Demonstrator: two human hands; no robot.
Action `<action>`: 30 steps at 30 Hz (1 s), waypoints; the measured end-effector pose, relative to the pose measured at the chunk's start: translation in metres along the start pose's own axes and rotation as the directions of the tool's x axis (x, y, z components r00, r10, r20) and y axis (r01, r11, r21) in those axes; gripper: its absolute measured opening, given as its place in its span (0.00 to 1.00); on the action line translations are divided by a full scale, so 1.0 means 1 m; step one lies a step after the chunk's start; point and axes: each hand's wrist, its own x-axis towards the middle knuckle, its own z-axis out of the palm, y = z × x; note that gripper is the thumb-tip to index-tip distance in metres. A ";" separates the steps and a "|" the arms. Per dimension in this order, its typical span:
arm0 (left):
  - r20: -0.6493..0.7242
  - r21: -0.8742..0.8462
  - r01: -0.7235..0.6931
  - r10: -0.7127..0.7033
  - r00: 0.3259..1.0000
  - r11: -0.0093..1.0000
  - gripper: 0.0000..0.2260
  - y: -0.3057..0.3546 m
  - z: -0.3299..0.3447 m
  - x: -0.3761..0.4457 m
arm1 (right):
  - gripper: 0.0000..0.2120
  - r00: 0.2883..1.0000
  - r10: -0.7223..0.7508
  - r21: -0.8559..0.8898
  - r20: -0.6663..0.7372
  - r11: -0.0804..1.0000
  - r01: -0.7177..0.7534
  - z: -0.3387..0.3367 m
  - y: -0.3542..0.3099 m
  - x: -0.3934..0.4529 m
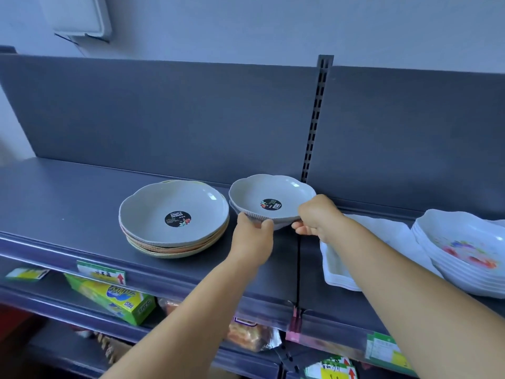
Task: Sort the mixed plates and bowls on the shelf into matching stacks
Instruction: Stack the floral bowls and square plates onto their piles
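Gripping bowl (pixel 272 198) at its near rim, left hand (pixel 252 236) and right hand (pixel 318 216) clamped either side; held above shelf (pixel 82 203), just right of stack (pixel 175 220); equally near.

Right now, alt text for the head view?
Both hands, left hand and right hand, grip a grey scalloped bowl over the dark shelf, beside a stack of larger grey plates. White floral dishes sit far right.

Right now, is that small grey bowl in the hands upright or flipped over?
Upright: the bowl shows its hollow inside and round black sticker, rim up.
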 end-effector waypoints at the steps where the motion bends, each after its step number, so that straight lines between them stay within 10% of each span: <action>1: 0.001 0.009 -0.015 0.015 1.000 1.000 0.13 0.003 0.000 -0.001 | 0.18 1.000 -0.004 0.013 -0.010 1.000 0.005 -0.003 0.000 0.000; 11: -0.210 -0.043 -0.194 0.181 0.961 0.980 0.10 0.036 -0.015 -0.024 | 0.15 0.975 -0.212 0.078 0.062 0.975 0.207 -0.003 -0.027 -0.031; 19: -0.428 0.293 -0.074 0.201 0.881 0.953 0.39 0.020 -0.078 -0.043 | 0.15 0.941 -0.245 0.073 0.234 0.969 0.234 0.053 -0.035 -0.045; 30: -0.370 0.622 0.092 0.188 0.910 0.778 0.23 -0.012 -0.136 -0.044 | 0.06 0.924 -0.263 -0.250 0.277 0.909 0.334 0.101 -0.035 -0.053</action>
